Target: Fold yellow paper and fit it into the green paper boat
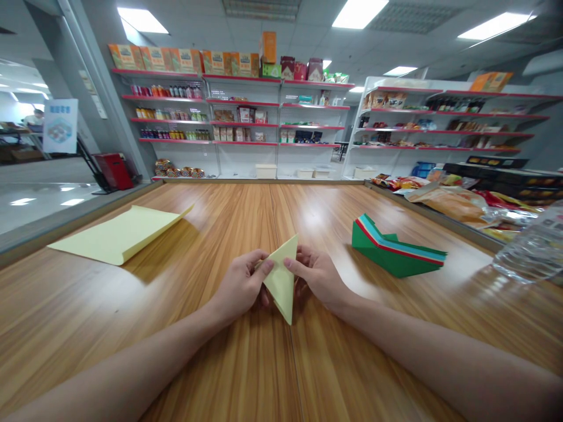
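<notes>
A pale yellow piece of paper folded into a triangle [282, 287] is held up just above the wooden table, one point facing up and another down toward me. My left hand [244, 280] pinches its left side, thumb on the front face and fingers behind. On the opposite side, my right hand [320, 275] grips the edge with its thumb pressed on the front. The fingertips behind the paper are partly hidden. To the right lies a nested stack of folded paper [398, 258], green outside with red, white and blue layers.
A larger yellow sheet [118, 231] with a curled edge lies at the left of the table [211, 375]. A clear plastic bottle [534, 246] is at the right edge, near packaged snacks [457, 202]. Stocked shelves [241, 102] stand beyond.
</notes>
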The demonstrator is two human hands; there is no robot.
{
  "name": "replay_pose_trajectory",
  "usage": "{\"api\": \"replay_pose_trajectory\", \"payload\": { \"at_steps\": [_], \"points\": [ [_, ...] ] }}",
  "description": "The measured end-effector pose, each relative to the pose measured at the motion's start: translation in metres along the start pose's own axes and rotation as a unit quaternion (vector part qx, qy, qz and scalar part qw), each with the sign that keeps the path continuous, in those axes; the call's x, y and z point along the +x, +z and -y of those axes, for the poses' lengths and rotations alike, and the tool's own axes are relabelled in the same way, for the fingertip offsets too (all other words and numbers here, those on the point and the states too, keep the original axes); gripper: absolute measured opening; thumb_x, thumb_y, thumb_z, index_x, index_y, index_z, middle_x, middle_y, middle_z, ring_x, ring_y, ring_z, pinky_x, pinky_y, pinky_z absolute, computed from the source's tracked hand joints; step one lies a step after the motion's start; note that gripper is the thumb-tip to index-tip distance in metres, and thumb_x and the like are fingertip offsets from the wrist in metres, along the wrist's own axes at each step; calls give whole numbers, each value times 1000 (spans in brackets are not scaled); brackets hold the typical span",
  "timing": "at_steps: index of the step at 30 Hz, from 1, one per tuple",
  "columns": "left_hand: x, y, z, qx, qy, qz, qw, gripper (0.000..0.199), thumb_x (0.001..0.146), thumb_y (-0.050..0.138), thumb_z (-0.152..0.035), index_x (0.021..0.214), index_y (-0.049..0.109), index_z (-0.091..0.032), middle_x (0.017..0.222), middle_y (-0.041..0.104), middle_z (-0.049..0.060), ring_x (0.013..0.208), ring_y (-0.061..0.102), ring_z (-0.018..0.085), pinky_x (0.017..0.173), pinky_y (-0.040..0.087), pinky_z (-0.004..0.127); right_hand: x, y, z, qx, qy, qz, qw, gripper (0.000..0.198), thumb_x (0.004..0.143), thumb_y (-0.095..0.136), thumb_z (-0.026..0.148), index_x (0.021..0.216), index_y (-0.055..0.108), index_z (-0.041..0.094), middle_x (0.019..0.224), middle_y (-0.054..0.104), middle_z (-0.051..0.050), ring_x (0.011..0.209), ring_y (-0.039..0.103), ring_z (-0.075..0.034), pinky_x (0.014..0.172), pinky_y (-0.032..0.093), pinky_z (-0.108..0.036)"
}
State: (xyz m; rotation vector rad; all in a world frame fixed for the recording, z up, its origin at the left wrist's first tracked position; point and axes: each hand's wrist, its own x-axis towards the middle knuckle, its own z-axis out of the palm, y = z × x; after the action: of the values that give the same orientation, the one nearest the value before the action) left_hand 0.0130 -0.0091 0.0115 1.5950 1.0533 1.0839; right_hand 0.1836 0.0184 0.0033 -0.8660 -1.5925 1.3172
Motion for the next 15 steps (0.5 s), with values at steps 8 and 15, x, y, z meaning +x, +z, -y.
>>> {"api": "replay_pose_trajectory", "payload": {
  "at_steps": [8,15],
  "points": [
    [2,-2,2,17,-16,12,1000,28,85,47,-41,78,54,-15,53,54,-2,31,50,10,26,33,17,2,-1,2,23,5,5,1000,30,77,62,42,86,55,14,64,61,-1,43,57,-11,33,46,-19],
    [0,1,4,52,-30,26,998,32,85,45,-43,71,53,-16,51,49,-4,30,46,9,27,29,18,5,-6,-1,-20,-22,-68,997,30,82,55,43,73,54,15,48,56,3,34,53,-10,30,42,-17]
  ]
}}
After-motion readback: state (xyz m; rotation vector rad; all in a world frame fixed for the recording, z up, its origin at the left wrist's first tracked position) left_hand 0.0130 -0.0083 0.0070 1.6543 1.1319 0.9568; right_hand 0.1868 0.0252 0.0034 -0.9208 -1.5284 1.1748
